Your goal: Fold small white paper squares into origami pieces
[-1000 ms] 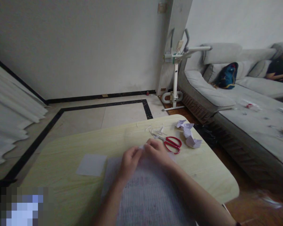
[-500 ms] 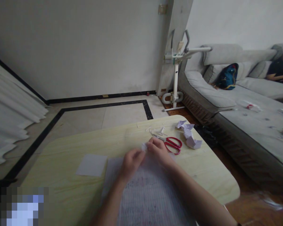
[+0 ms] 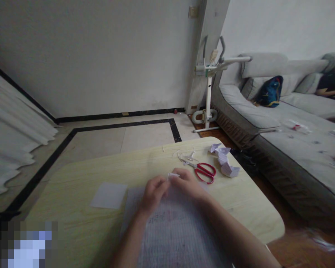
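Observation:
A small piece of white folded paper is pinched between my two hands above the table. My left hand is closed on its left side, and my right hand grips the right side with thumb and fingers. Much of the paper is hidden by the fingers. Beneath my forearms lies a large sheet covered in ruled lines and writing. Red-handled scissors rest just beyond my right hand. A blank white paper square lies to the left of the written sheet.
Several folded white paper shapes sit near the right edge of the pale wooden table. Thin paper scraps are scattered behind the scissors. On the right stands a grey sofa with a blue backpack and a seated person.
Both hands stay together; the right hand has lowered slightly and its fingers have shifted on the paper, showing its white top edge more. The scissors and other papers have not moved.

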Demonstrator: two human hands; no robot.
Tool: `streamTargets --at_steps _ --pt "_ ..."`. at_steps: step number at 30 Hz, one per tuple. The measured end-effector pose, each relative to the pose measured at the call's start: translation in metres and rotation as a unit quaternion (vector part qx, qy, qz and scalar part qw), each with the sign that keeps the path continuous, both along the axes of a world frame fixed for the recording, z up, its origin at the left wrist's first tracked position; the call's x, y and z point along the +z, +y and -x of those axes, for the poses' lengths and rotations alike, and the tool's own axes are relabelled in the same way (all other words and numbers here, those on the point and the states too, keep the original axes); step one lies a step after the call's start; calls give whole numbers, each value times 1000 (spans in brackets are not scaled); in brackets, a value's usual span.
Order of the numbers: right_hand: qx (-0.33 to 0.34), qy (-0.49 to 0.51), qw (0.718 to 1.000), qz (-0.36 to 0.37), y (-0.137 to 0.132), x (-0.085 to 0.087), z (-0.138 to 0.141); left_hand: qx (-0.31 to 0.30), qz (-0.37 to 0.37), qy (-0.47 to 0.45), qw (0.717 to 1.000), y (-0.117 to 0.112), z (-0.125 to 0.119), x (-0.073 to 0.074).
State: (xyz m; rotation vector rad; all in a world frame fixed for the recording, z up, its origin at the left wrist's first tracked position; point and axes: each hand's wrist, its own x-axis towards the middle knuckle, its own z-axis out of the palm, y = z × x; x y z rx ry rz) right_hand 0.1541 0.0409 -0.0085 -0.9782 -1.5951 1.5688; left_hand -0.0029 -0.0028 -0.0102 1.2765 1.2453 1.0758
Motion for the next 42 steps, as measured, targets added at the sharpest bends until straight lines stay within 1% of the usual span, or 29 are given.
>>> streamTargets --at_steps 5,10,15,18,20,22,25,27,29,32,36,42 --pt "-9 17 1000 4 -1 1 2 11 -16 16 1000 0 -2 1" --pt "-38 -2 999 -12 -1 -2 4 3 -15 18 1000 -1 -1 4" --pt "-26 0 999 -19 -1 -2 4 0 -10 17 1000 0 1 3" --pt "-22 13 1000 -6 -1 -2 5 0 -9 13 1000 -1 0 1" --pt "-22 23 999 7 -1 -2 6 13 -6 10 1000 -1 0 0" --pt "-31 28 999 19 -1 -3 7 32 -11 9 999 -1 0 0" --pt "-50 26 998 30 -1 -1 9 27 -20 10 999 -1 0 1" --pt "-58 17 998 22 -2 0 9 19 -18 14 1000 0 -1 1" --pt "-61 3 998 2 -3 2 9 30 -13 21 999 0 -1 2" --pt "-46 -2 999 -17 -3 0 8 44 -21 26 998 0 0 2" --pt "-16 8 1000 -22 -1 -5 6 40 -18 22 999 1 2 2" --pt "-20 -25 999 -30 -2 -1 7 45 -19 29 998 0 0 1"
